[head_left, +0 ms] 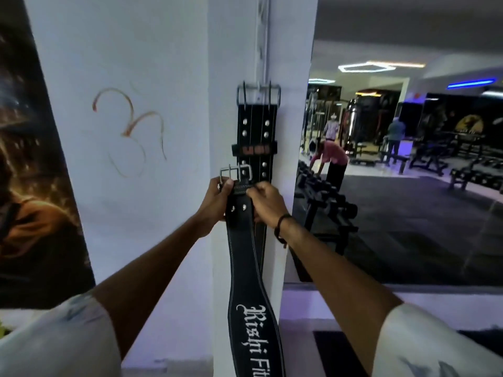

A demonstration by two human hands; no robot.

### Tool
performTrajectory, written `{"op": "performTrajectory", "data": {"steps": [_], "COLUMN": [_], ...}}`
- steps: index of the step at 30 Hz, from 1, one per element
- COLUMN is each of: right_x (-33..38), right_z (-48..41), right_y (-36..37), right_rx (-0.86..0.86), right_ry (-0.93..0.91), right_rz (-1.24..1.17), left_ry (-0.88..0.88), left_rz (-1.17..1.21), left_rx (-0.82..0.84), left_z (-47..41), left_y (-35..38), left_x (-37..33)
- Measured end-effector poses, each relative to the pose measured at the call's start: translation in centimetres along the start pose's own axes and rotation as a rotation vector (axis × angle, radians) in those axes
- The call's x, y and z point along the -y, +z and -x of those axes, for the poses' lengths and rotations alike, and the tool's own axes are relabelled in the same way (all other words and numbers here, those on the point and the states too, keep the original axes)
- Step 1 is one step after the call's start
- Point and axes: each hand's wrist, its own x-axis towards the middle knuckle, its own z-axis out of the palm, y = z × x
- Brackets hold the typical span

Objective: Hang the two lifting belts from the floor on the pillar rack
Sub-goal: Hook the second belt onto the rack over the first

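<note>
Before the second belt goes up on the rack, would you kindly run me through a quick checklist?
1. First belt hung by its buckle on the pillar rack: ok.
2. Second belt gripped near its buckle by left hand and right hand: ok.
3. Second buckle on a hook: not ok, it sits below the first buckle, unhung.
4. Free hook for it: cannot tell.
5. Second belt's tail clear of the floor: cannot tell, out of frame.

Pillar rack (pixel 263 50) carries, seemingly hooked, one belt (pixel 257 126).
</note>
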Motion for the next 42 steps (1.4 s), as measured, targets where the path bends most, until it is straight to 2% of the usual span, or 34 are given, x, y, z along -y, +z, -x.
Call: {"op": "performTrajectory", "data": {"steps": [6,16,19,23,25,30,35,38,42], "right_x": [8.8,14.3,13.4,6.8,5.7,11.2,14.5,10.4,2.2], "right_z": [-1.0,-3.3,-1.0,4.1,4.2,0.0,-2.4,0.2,5.7], "right_y": [-4.0,-6.7,-5.3,-1.0,-0.9,-3.5,-5.3,-3.1,-0.4], "right_rx": [-0.088,-0.193,-0.2,-0.027,-0.002,-0.113,-0.191,-0.183,0.06], "right_ry": [-0.129,-0.225,-0.26,-0.21,-0.182,-0.331,-0.318,-0.332,-0.161], "right_rz": [0.048,0.005,-0.045,0.061,0.061,0.112,-0.069,-0.113,0.03], "left_ry": [0.146,0.323,0.363,0.349,0.338,0.387,0.403,0.387,0.326], "left_rz": [0.019,0.075,0.129,0.171,0.193,0.195,0.194,0.245,0.317], "left_rx": [0.001,-0.03,-0.093,-0.167,-0.155,-0.087,-0.046,-0.082,-0.128], "left_z": [-1.4,-3.9,-4.9,-5.9,-6.0,-6.6,-6.3,-6.3,-6.2], "left_y": [-0.3,0.3,0.7,-0.1,-0.7,-1.2,-0.7,0.2,0.3], "left_x": [-9.3,-15.9,-16.6,-16.5,-16.2,-16.5,-17.0,-16.7,-16.0]}}
